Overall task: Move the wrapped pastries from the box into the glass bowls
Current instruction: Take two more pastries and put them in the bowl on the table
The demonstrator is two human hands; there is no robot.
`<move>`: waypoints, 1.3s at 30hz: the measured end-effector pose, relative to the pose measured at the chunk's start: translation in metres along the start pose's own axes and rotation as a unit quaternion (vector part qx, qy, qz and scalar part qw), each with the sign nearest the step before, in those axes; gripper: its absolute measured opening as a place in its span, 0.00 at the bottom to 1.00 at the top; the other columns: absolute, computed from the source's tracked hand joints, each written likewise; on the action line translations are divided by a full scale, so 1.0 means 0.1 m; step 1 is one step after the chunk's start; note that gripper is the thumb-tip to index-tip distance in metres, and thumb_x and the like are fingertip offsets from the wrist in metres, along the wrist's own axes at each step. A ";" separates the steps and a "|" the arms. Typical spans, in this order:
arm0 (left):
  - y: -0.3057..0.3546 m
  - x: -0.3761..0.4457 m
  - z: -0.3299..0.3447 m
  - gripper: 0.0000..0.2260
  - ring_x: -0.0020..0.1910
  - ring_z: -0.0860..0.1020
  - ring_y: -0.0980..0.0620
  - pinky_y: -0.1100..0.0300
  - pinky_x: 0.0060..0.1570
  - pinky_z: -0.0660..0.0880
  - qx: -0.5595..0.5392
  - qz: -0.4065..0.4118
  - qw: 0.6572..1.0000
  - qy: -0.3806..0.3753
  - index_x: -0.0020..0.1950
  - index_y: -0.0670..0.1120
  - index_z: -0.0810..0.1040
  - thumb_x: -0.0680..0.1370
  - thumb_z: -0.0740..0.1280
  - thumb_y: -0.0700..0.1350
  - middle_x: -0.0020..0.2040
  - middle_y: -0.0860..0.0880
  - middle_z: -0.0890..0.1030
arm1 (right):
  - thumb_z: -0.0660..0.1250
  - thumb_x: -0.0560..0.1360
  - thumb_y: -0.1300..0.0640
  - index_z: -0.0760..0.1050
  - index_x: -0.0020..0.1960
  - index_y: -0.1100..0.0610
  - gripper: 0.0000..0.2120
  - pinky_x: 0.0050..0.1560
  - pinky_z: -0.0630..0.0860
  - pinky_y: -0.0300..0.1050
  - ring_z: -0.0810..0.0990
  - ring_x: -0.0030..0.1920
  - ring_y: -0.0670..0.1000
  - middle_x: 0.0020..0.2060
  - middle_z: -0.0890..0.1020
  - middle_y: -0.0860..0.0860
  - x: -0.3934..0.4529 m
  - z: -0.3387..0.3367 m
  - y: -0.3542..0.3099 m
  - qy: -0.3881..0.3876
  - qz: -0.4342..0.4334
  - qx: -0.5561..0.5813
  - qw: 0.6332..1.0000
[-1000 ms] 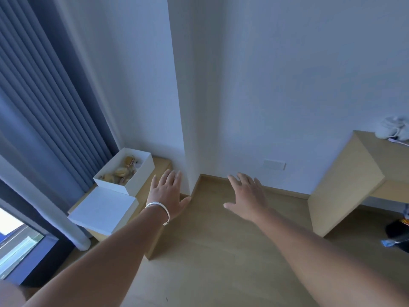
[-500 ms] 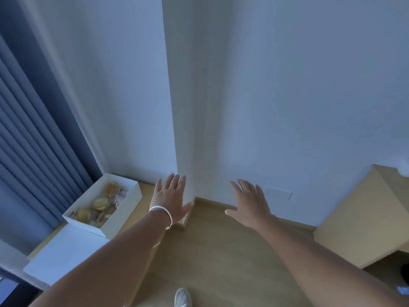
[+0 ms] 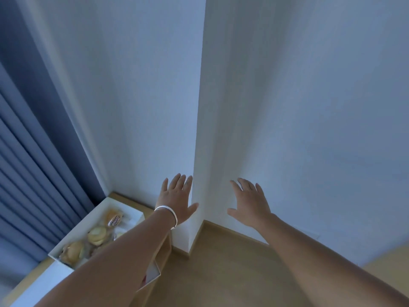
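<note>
A white open box (image 3: 104, 208) sits at the lower left on a low wooden cabinet (image 3: 162, 251), with several wrapped pastries (image 3: 97, 234) inside. My left forearm crosses over its right side. My left hand (image 3: 177, 199), with a white bracelet at the wrist, is stretched forward in the air with fingers apart, holding nothing, past the box toward the wall corner. My right hand (image 3: 250, 203) is also out in front, fingers spread and empty. No glass bowls are in view.
A white wall corner (image 3: 199, 129) juts out straight ahead between my hands. Blue curtains (image 3: 28, 151) hang at the left. The box's white lid (image 3: 44, 282) lies in front of it. Wooden floor (image 3: 221, 273) spreads below.
The view has swung up and closer to the wall corner, so the box has slid down and left in the frame. The desk at the right has left the view. Both hands stay open.
</note>
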State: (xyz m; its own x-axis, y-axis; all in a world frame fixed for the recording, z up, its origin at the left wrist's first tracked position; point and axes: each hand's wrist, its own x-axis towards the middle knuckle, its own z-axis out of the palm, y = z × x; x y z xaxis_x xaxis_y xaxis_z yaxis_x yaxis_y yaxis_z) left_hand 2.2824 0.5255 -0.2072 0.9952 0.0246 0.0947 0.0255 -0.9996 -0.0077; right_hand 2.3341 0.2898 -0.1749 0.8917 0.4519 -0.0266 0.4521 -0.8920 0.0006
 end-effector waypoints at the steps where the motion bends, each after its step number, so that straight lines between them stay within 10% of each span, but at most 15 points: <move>1: -0.08 0.04 0.02 0.37 0.78 0.44 0.47 0.44 0.74 0.42 0.001 -0.009 1.000 -0.002 0.79 0.47 0.42 0.78 0.53 0.65 0.80 0.47 0.49 | 0.65 0.74 0.39 0.47 0.79 0.51 0.42 0.76 0.46 0.57 0.50 0.77 0.52 0.78 0.54 0.54 0.11 0.00 -0.07 -0.002 -0.012 0.001 1.000; 12: -1.33 -0.04 0.25 0.38 0.77 0.50 0.47 0.44 0.75 0.46 0.005 -0.213 0.976 -0.032 0.78 0.47 0.47 0.76 0.56 0.65 0.78 0.47 0.55 | 0.64 0.75 0.38 0.47 0.79 0.51 0.42 0.76 0.47 0.56 0.52 0.77 0.53 0.78 0.54 0.55 1.47 0.22 -1.30 -0.021 -0.267 0.020 0.963; 25: -2.05 -1.08 0.27 0.38 0.77 0.50 0.47 0.45 0.74 0.49 0.002 -0.515 0.854 -0.079 0.79 0.47 0.50 0.76 0.58 0.65 0.78 0.48 0.57 | 0.67 0.71 0.39 0.53 0.77 0.51 0.42 0.73 0.57 0.55 0.58 0.74 0.56 0.76 0.59 0.53 2.29 0.73 -2.90 -0.101 -0.523 0.048 0.845; 39: -2.58 -1.41 0.96 0.37 0.78 0.50 0.46 0.46 0.75 0.49 -0.093 -0.539 0.827 -0.126 0.79 0.49 0.47 0.77 0.59 0.63 0.79 0.48 0.54 | 0.67 0.70 0.36 0.53 0.78 0.50 0.43 0.73 0.55 0.56 0.58 0.75 0.54 0.75 0.61 0.52 2.50 1.30 -3.78 -0.133 -0.571 -0.040 0.809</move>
State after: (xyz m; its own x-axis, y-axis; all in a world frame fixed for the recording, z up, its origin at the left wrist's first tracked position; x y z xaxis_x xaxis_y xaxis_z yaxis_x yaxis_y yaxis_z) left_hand 2.1442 0.7804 -0.3144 0.3919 0.8815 -0.2636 0.9200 -0.3786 0.1016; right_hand 2.3827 0.7382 -0.3119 -0.1395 0.9527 -0.2699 0.9872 0.1125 -0.1128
